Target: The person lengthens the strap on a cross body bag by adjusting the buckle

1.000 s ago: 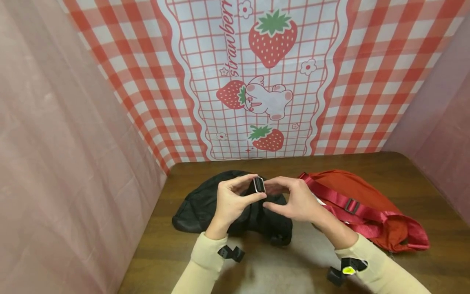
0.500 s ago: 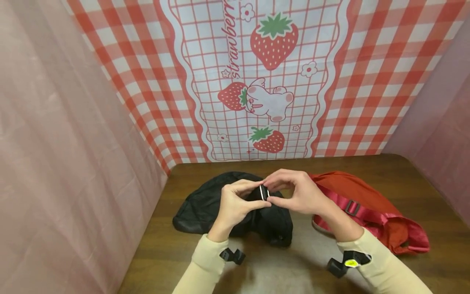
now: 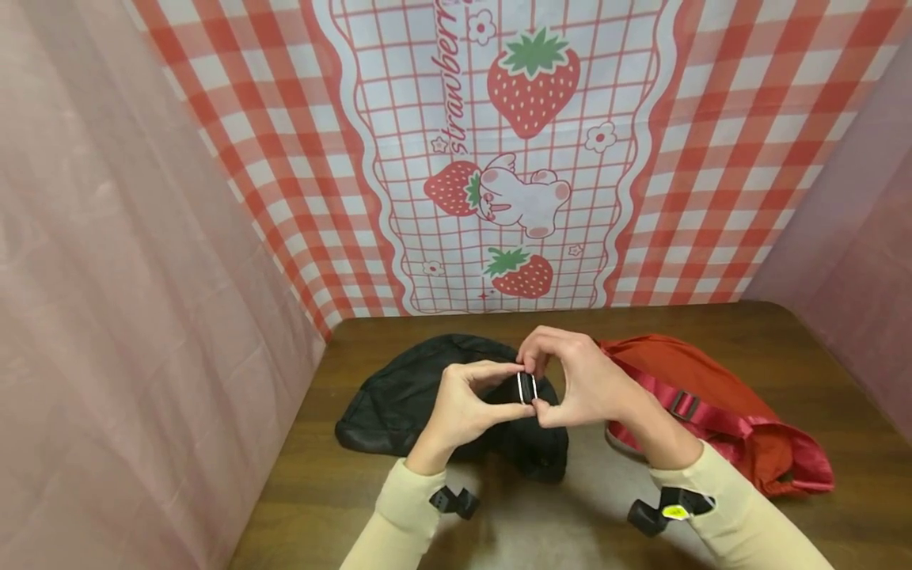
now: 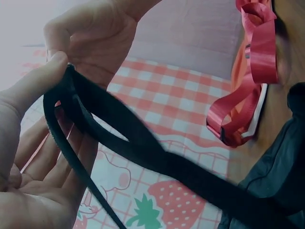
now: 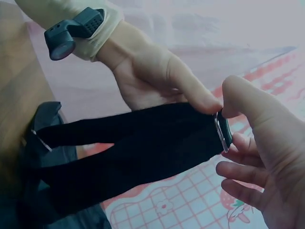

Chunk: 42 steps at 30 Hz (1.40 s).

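In the head view both hands meet over a black bag [image 3: 399, 396]. Between them is a metal strap slider [image 3: 527, 388] with black webbing threaded through it. My left hand [image 3: 466, 408] pinches its left side between thumb and fingers. Thumb and fingertips of my right hand [image 3: 587, 380] pinch the right side. From the right wrist view, the slider [image 5: 221, 131] sits at the end of the wide black strap [image 5: 157, 143], which runs back to the bag. The strap [image 4: 190, 181] forms a loop near the fingers in the left wrist view.
A red bag [image 3: 705, 380] with a shiny red strap [image 3: 655, 388] lies on the right of the wooden table [image 3: 299, 491]. A strawberry-printed checked cloth [image 3: 527, 198] hangs behind, and a pink curtain [image 3: 142, 277] stands at the left.
My right hand has come from just beside the slider to pinching it. Both hands and the slider have shifted slightly right and down in the head view. The bags have stayed put.
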Each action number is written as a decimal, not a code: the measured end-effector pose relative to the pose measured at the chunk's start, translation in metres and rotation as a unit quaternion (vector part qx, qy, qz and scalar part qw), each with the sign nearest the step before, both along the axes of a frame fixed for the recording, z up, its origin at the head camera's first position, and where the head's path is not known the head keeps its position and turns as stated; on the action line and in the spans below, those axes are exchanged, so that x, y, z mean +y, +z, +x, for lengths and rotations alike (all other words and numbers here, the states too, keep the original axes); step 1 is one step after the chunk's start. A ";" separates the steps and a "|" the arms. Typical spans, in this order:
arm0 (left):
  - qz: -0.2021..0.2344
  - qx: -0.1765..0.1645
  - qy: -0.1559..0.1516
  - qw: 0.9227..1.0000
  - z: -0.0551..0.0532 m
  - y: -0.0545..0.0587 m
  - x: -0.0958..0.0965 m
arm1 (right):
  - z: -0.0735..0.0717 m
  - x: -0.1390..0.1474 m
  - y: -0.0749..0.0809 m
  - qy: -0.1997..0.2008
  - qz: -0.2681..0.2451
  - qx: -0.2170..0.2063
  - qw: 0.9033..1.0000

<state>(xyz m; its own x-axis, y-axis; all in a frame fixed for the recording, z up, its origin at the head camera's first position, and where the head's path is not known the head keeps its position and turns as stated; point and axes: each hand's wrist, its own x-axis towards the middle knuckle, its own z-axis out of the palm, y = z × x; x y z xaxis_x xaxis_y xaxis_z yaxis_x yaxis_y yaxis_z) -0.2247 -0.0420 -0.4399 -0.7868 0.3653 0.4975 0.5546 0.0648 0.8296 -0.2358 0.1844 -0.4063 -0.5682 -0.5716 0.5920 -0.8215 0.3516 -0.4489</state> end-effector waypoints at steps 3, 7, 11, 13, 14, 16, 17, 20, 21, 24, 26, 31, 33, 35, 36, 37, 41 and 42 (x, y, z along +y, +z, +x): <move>0.015 -0.005 -0.017 1.000 0.000 -0.001 0.000 | 0.001 0.002 0.001 -0.009 -0.010 0.008 1.000; 0.026 -0.010 -0.007 1.000 0.000 -0.002 0.001 | -0.001 0.007 0.000 -0.020 -0.038 0.012 0.999; 0.025 -0.016 0.003 1.000 0.001 -0.002 0.002 | -0.002 0.010 -0.002 -0.004 -0.053 -0.004 0.999; 0.027 -0.019 0.003 0.999 0.001 -0.001 0.002 | -0.002 0.010 -0.002 0.001 -0.053 -0.013 0.999; 0.028 -0.022 0.004 0.999 0.001 -0.001 0.002 | -0.003 0.010 -0.002 0.002 -0.053 -0.015 0.998; 0.032 -0.025 0.006 0.999 0.001 0.000 0.003 | -0.003 0.009 -0.003 -0.002 -0.057 -0.009 0.998; 0.035 -0.025 0.007 0.999 0.000 0.001 0.003 | -0.004 0.009 -0.003 -0.003 -0.065 -0.003 0.998; 0.043 -0.025 0.010 0.999 -0.001 0.001 0.004 | -0.005 0.008 -0.004 -0.002 -0.116 0.011 0.993; 0.044 -0.025 0.011 0.999 -0.002 0.000 0.003 | -0.005 0.008 -0.005 0.001 -0.141 0.012 0.990; 0.041 -0.025 0.022 0.999 -0.003 -0.002 0.002 | -0.005 0.007 -0.006 0.006 -0.202 -0.002 0.979; 0.037 -0.025 0.029 0.999 -0.003 -0.002 0.001 | -0.005 0.005 -0.007 0.010 -0.216 -0.024 0.976; 0.041 -0.024 0.025 0.999 -0.004 -0.004 0.002 | -0.004 -0.001 -0.010 0.032 -0.192 -0.069 0.979; 0.046 -0.025 0.022 0.998 -0.004 -0.004 0.003 | -0.004 -0.003 -0.011 0.036 -0.195 -0.075 0.977; 0.047 -0.026 0.022 0.998 -0.005 -0.005 0.004 | -0.003 -0.005 -0.010 0.033 -0.209 -0.078 0.974; 0.048 -0.026 0.022 0.998 -0.005 -0.005 0.004 | -0.003 -0.005 -0.010 0.031 -0.220 -0.079 0.972; 0.048 -0.027 0.023 0.998 -0.006 -0.005 0.004 | -0.003 -0.005 -0.009 0.030 -0.232 -0.082 0.969; 0.057 -0.028 0.027 0.998 -0.007 -0.005 0.002 | -0.004 -0.004 -0.011 0.025 -0.255 -0.101 0.961; 0.062 -0.027 0.029 0.997 -0.008 -0.005 0.001 | -0.005 -0.004 -0.013 0.018 -0.249 -0.106 0.963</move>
